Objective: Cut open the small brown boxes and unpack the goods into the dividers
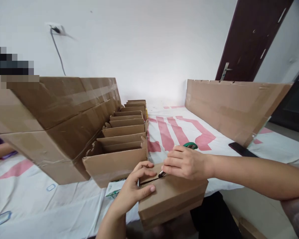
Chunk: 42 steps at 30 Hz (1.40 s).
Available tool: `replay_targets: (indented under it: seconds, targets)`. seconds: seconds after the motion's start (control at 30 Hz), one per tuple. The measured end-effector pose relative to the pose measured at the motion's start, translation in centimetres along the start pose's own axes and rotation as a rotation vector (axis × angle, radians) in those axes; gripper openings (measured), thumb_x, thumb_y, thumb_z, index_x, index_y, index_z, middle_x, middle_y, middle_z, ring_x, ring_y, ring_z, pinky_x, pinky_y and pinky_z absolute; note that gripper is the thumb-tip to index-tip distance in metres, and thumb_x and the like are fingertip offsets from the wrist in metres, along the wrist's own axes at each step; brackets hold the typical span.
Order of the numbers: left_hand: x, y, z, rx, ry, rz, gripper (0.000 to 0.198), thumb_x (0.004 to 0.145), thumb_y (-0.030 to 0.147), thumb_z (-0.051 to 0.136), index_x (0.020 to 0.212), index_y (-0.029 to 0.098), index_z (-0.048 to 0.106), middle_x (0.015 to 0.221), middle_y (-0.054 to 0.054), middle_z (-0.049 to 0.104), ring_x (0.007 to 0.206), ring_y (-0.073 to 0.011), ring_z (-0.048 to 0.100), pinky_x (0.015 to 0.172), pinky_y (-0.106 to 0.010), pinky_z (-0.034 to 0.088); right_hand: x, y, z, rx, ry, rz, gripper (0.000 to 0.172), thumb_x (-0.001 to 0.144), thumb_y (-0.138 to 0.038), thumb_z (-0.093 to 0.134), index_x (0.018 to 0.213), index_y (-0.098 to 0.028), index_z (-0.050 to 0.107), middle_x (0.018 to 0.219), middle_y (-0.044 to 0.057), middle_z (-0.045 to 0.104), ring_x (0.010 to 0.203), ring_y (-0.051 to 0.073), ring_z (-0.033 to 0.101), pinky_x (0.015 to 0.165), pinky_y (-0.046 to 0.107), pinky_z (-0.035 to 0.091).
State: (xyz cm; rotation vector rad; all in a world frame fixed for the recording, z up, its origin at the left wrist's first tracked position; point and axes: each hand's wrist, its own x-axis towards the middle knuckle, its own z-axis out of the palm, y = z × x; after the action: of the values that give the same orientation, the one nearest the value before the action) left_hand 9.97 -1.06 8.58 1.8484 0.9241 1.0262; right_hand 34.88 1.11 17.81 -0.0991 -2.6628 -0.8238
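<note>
A white wall (151,43) stands behind. The right hand (185,163) grips green-handled scissors (194,145); the left hand (132,188) lies splayed on a cardboard box (175,196).

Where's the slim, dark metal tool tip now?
Head view, lower centre: the tip protrudes from the right hand, at the dark slit atop the brown cardboard box.

My box (173,196) was smooth, matt cardboard, my tool (194,145) showed a shiny metal tip (161,174) and plastic-looking grip, and I saw creased, matt cloth (64,212) and a shiny metal door handle (224,71).
</note>
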Motion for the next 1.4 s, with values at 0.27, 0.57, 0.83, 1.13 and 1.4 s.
replay_targets:
  seconds: [0.27, 0.57, 0.83, 1.13, 1.4]
  targets:
    - [0.1, -0.7, -0.1, -0.002, 0.003, -0.034, 0.039, 0.066, 0.053, 0.075, 0.085, 0.020, 0.066, 0.126, -0.013, 0.048, 0.125, -0.0322, 0.046, 0.105, -0.047, 0.036, -9.3, 0.4, -4.8, 0.054, -0.251, 0.349, 0.031, 0.091, -0.005, 0.042, 0.113, -0.018, 0.060, 0.104, 0.009, 0.067, 0.097, 0.021, 0.057, 0.084, 0.038, 0.045]
    - [-0.3, -0.6, 0.1, 0.014, 0.006, -0.039, 0.036, 0.067, 0.051, 0.075, 0.086, 0.021, 0.066, 0.127, -0.013, 0.048, 0.126, -0.0321, 0.047, 0.107, -0.048, 0.035, -22.5, -2.6, 3.7, 0.320, -0.338, 0.934, 0.044, 0.074, -0.003, 0.048, 0.113, -0.016, 0.061, 0.108, 0.012, 0.066, 0.100, 0.025, 0.061, 0.086, 0.042, 0.050]
    - [-0.2, -0.6, 0.0, 0.022, -0.005, -0.046, 0.042, 0.067, 0.056, 0.072, 0.088, 0.021, 0.065, 0.127, -0.013, 0.047, 0.126, -0.0330, 0.046, 0.107, -0.049, 0.034, -17.7, -1.8, 3.4, 0.405, -0.074, 1.074, 0.023, 0.094, -0.031, 0.049, 0.106, -0.020, 0.065, 0.108, 0.012, 0.070, 0.103, 0.026, 0.064, 0.092, 0.044, 0.050]
    - [-0.1, -1.4, 0.0, 0.054, 0.010, -0.012, 0.042, 0.068, 0.057, 0.071, 0.089, 0.021, 0.065, 0.127, -0.013, 0.050, 0.126, -0.0316, 0.047, 0.105, -0.045, 0.038, -4.9, -3.1, 0.8, 0.710, 0.108, 0.605, 0.017, 0.089, -0.035, 0.062, 0.094, -0.019, 0.064, 0.097, 0.008, 0.072, 0.098, 0.021, 0.065, 0.094, 0.039, 0.047]
    - [0.1, -0.8, -0.3, 0.129, 0.026, 0.023, 0.037, 0.069, 0.055, 0.071, 0.086, 0.021, 0.068, 0.123, -0.014, 0.056, 0.121, -0.0305, 0.054, 0.097, -0.042, 0.048, -9.7, 0.0, 1.5, 0.547, 0.391, 1.130, 0.017, 0.093, -0.033, 0.053, 0.087, -0.019, 0.060, 0.086, 0.006, 0.068, 0.083, 0.018, 0.064, 0.075, 0.032, 0.051]
